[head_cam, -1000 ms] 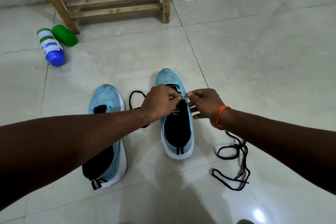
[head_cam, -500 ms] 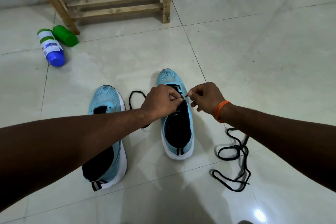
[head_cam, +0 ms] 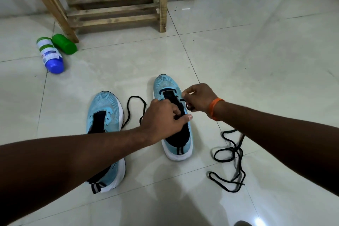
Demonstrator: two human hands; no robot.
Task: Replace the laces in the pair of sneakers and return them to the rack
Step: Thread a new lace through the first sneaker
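Note:
Two light blue sneakers stand on the tiled floor, toes pointing away from me. The left sneaker [head_cam: 104, 112] has bare eyelets and no lace. Over the right sneaker [head_cam: 166, 86] my left hand [head_cam: 163, 118] grips the shoe's left eyelet edge with curled fingers. My right hand [head_cam: 199, 97], with an orange wristband, pinches a black lace [head_cam: 134, 108] at the shoe's right eyelets. That lace loops out to the left between the two shoes. A second black lace [head_cam: 231, 159] lies tangled on the floor to the right.
A wooden rack [head_cam: 113, 5] stands against the wall at the back. Two bottles lie on the floor by its left leg: a white one with a blue cap [head_cam: 50, 55] and a green one [head_cam: 64, 44].
My right hand has moved up and away along the shoe's right side, pulling the lace. My left hand has slid back toward the shoe's opening. The view has tilted up a little.

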